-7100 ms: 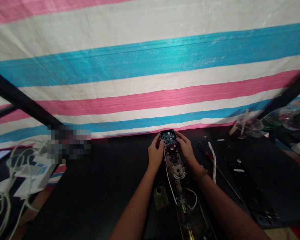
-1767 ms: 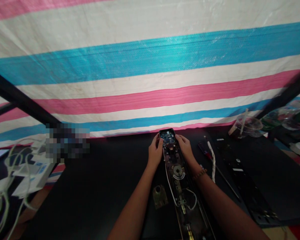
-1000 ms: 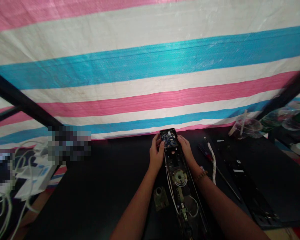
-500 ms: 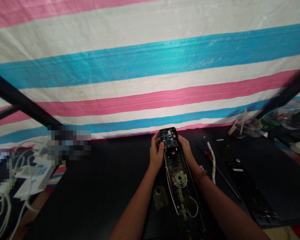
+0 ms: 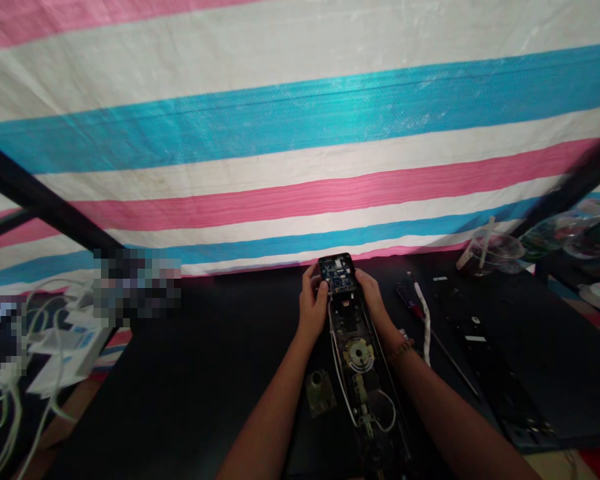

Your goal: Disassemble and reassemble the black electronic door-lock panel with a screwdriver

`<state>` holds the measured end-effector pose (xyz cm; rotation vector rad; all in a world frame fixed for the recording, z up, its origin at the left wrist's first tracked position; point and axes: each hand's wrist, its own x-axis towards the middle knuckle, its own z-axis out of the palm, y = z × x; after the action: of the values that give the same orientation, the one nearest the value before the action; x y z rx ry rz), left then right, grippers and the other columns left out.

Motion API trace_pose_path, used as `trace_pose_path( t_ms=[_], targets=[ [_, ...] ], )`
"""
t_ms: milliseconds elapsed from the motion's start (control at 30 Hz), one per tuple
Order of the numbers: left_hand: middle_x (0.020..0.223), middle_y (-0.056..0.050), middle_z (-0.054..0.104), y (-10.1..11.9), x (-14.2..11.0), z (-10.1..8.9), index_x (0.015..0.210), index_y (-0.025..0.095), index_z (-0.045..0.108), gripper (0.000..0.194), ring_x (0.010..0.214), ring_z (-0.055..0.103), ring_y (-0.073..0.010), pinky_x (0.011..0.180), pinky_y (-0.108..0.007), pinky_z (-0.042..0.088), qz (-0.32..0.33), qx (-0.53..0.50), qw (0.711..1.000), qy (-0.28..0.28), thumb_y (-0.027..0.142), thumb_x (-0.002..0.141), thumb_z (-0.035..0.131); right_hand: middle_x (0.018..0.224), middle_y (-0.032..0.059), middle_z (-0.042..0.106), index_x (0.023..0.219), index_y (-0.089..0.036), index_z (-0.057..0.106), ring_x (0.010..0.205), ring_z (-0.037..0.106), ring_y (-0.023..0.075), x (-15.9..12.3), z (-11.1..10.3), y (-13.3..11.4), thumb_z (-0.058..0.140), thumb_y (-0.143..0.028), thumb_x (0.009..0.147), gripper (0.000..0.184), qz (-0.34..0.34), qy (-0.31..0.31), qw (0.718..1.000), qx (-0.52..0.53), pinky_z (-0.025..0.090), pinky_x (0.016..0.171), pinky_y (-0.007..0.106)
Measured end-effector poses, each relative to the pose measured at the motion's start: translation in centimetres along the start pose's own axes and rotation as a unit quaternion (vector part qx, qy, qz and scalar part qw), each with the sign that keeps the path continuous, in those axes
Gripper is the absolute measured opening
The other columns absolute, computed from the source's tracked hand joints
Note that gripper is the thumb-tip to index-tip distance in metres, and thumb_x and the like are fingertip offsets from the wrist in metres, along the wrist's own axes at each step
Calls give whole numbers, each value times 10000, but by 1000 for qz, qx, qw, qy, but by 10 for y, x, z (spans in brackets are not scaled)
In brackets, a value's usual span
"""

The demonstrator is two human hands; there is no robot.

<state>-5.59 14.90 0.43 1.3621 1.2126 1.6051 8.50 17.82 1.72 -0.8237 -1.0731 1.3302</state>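
A long, dark, opened housing that looks like an electronic door lock lies lengthwise in front of me. A blue circuit board sits in its far end, with a round metal part, brass-coloured fittings and white wires nearer to me. My left hand grips the left edge of the far end, thumb on top beside the board. On the opposite edge my right hand is closed round the side; its fingers underneath are hidden. A small metal plate with a round collar lies left of the housing.
A screwdriver, a white-wrapped cable and a long black panel lie to the right on the black table. A plastic cup stands at the back right. White cables tangle at far left. A striped sheet hangs behind.
The housing's far end has tilted up and turned slightly since 1.8 s ago, so the board and the inside show at another angle. Both hands have kept their hold.
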Motion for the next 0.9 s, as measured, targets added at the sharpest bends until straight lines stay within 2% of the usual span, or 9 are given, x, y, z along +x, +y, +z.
trace_pose_path(
  t_ms=[167,433,600,900],
  targets=[
    [1137,-102,683,-1,1,0,1377,208,446,502,1025,666,-215,898,-365,516,-21,34,999,15,477,954,482,740,1,684,761,-189,677,702,572,166,3,-2,4,629,-473,820,294,-3,27,999,-18,466,653,272],
    [1176,-110,686,-6,6,-1,1271,200,561,387,1079,656,-221,960,-392,499,-27,99,993,64,399,942,521,980,68,736,985,-186,719,885,653,209,11,-7,17,692,-431,775,324,-28,91,993,-64,509,830,348],
    [1141,-117,703,-14,9,-4,1152,181,658,340,1059,659,-242,950,-418,507,-35,132,989,57,402,919,549,986,83,753,1006,-176,747,888,671,220,9,-8,16,668,-398,796,316,-24,83,993,-86,519,840,371],
    [1128,-107,706,-17,10,-4,1169,178,639,332,1033,666,-222,956,-401,504,-20,126,990,56,388,934,534,962,66,764,967,-187,759,847,676,210,8,-4,10,666,-324,752,272,-6,84,994,-72,526,803,353]
  ],
)
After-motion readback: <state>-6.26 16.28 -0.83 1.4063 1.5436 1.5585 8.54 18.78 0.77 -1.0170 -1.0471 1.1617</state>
